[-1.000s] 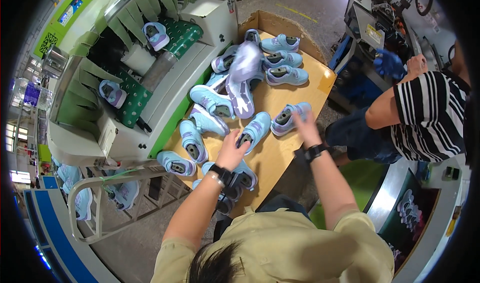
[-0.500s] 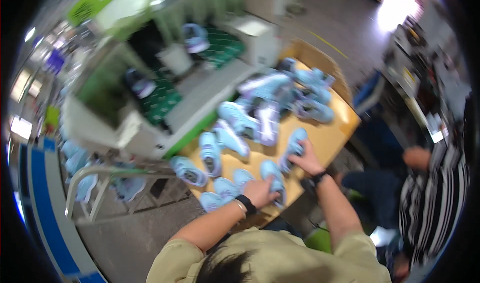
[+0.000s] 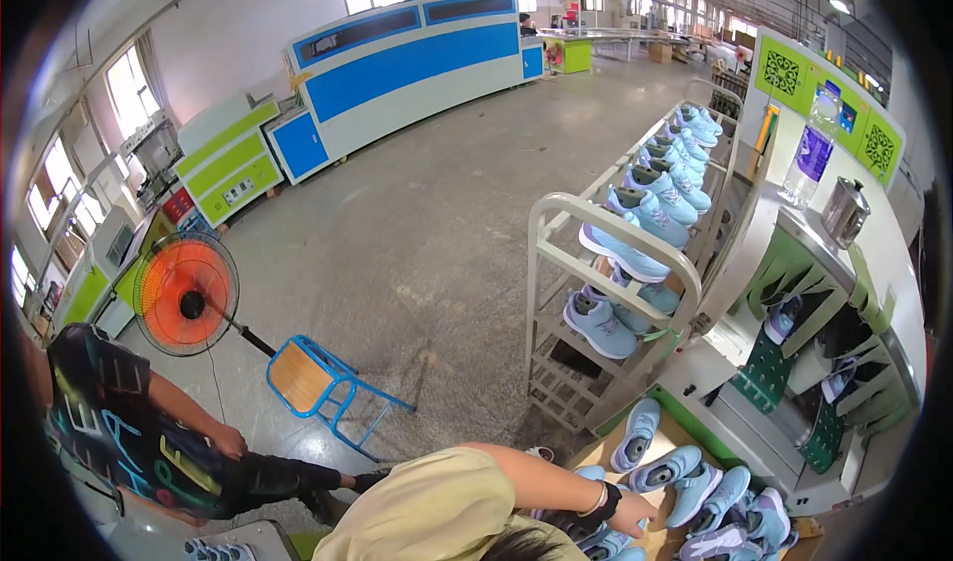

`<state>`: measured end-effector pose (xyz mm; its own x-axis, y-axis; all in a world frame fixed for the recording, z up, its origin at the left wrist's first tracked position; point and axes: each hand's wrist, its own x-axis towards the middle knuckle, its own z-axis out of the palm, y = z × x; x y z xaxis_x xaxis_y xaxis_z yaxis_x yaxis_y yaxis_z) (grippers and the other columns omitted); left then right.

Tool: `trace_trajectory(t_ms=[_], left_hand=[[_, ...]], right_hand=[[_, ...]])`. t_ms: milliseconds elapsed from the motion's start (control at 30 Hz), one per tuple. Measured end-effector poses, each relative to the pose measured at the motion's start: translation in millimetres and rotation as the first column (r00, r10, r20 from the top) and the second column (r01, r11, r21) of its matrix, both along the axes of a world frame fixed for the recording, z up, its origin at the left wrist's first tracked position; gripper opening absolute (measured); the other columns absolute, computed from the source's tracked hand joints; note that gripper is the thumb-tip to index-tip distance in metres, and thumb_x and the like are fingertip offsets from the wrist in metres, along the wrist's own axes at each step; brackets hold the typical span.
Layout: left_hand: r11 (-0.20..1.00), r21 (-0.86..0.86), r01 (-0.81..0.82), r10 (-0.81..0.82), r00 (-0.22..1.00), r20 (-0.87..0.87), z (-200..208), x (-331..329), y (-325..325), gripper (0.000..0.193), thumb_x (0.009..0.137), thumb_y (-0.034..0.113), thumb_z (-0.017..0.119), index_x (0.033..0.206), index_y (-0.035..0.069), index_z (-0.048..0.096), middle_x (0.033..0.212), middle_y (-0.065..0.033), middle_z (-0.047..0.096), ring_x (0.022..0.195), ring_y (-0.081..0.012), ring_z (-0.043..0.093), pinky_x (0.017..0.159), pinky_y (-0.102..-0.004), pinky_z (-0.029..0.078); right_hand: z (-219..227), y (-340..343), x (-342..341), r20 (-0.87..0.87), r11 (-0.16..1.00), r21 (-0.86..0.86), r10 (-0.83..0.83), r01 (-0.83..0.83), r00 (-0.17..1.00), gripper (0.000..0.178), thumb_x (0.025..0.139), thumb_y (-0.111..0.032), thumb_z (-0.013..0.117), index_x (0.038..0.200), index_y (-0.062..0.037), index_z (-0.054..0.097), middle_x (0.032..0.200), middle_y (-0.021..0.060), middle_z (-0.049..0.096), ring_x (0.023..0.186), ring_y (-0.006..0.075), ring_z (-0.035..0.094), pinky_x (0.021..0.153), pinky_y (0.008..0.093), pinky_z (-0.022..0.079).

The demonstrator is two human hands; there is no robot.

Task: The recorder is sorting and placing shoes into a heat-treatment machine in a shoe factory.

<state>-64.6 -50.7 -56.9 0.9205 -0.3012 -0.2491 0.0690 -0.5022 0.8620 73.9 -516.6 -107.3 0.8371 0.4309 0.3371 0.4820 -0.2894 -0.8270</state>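
Pale blue shoes [image 3: 695,487] lie heaped on the tan worktable [image 3: 596,454], at its edge nearest the person, within easy reach. One hand [image 3: 635,511], watch-banded, rests over them; which hand it is and whether its fingers grip, I cannot tell. Beside the table, a rack [image 3: 606,263] shelves more shoes.

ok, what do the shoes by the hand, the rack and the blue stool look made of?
Shoes: likely soft synthetic or mesh uppers, matte pale blue, with paler soles. The right hand rests beside them. Rack: looks like painted metal tubing, cream, smooth with rounded bends. Stool: thin blue metal frame, seat apparently wood or plywood, tan and flat.
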Motion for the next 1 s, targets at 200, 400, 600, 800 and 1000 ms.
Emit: trace_trajectory(t_ms=[200,400,600,800,1000], left_hand=[[0.923,-0.355,-0.151,0.137,0.988,-0.065,14.3,4.2,0.6,0.037,0.095,0.038,0.054,0.110,0.004,0.056,0.102,-0.0114,0.062,0.091,-0.0223,0.058,0.081,-0.0337,0.047],[0.478,-0.732,-0.485,-0.423,0.604,-0.676,46.2,46.5,-25.0,0.076,0.090,0.071,0.034,0.144,0.017,0.033,0.133,-0.0074,0.052,0.112,-0.0244,0.057,0.078,-0.0446,0.053],[0.249,-0.915,-0.317,-0.498,0.769,-0.402,77.0,80.3,-16.8,0.078,0.090,0.072,0.025,0.143,0.017,0.036,0.130,-0.0092,0.056,0.103,-0.0230,0.063,0.059,-0.0305,0.054],[0.057,-0.923,-0.381,-0.044,0.922,-0.384,105.5,178.7,45.2,0.079,0.091,0.070,0.026,0.140,0.010,0.037,0.131,-0.0179,0.052,0.104,-0.0321,0.060,0.068,-0.0388,0.057],[-0.141,-0.814,-0.563,0.027,0.820,-0.572,74.4,238.4,115.5,0.086,0.088,0.067,0.038,0.133,-0.007,0.038,0.132,-0.0271,0.048,0.114,-0.0385,0.056,0.083,-0.0400,0.057]], right_hand=[[58.9,62.4,-7.4,0.010,0.874,-0.310,-0.389,0.373,0.921,0.069,0.066,0.011,0.070,0.130,0.0019,0.048,0.131,0.0148,0.053,0.120,0.0271,0.051,0.104,0.0367,0.038],[167.0,209.0,-58.9,0.261,0.898,-0.437,0.185,-0.055,0.948,0.063,0.062,0.015,0.065,0.120,-0.0078,0.059,0.126,0.0144,0.056,0.114,0.0345,0.055,0.095,0.0395,0.046],[58.4,157.3,-91.6,-0.244,0.693,-0.173,-0.718,0.699,0.652,0.056,0.092,-0.013,0.060,0.141,-0.0031,0.036,0.137,0.0170,0.045,0.128,0.0282,0.043,0.104,0.0378,0.036],[-20.0,195.4,-126.2,-0.381,0.770,-0.070,-0.608,0.634,0.697,0.085,0.074,-0.002,0.066,0.146,-0.0002,0.021,0.145,0.0207,0.031,0.133,0.0316,0.035,0.110,0.0374,0.028],[49.4,145.6,-124.6,-0.656,0.675,0.013,-0.551,0.737,0.516,0.066,0.077,-0.001,0.058,0.139,-0.0052,0.035,0.118,0.0140,0.053,0.100,0.0194,0.057,0.089,0.0298,0.047]])
